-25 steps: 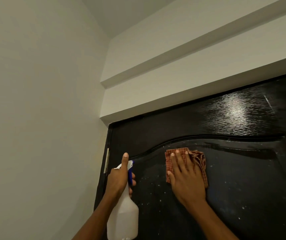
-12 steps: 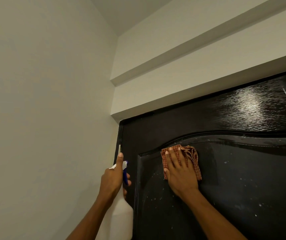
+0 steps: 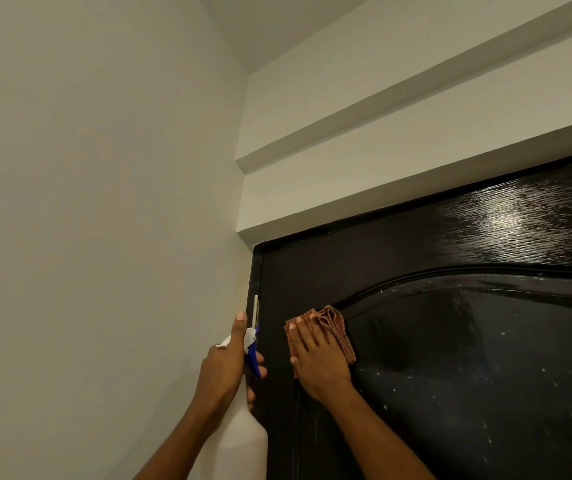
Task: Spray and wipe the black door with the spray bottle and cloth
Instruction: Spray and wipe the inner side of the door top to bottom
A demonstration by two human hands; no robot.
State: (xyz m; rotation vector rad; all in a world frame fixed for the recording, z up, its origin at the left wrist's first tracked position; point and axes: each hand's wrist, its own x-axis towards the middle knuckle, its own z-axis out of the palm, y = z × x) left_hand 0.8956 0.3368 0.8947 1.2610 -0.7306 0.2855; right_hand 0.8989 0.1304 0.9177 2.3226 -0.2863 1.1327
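The glossy black door fills the lower right, with an arched raised panel and white specks on its surface. My right hand presses a folded orange checked cloth flat against the door at the left end of the arched moulding. My left hand grips the neck of a white spray bottle with a blue trigger, held upright beside the door's left edge, index finger pointing up along the nozzle.
A pale wall stands close on the left, meeting the door frame at the corner. A metal hinge shows on the door's left edge. Stepped white ledges run above the door.
My right hand has slid the cloth leftwards along the arched moulding towards the door's left stile. The view has shifted so the door sits further right. My left hand still holds the bottle.
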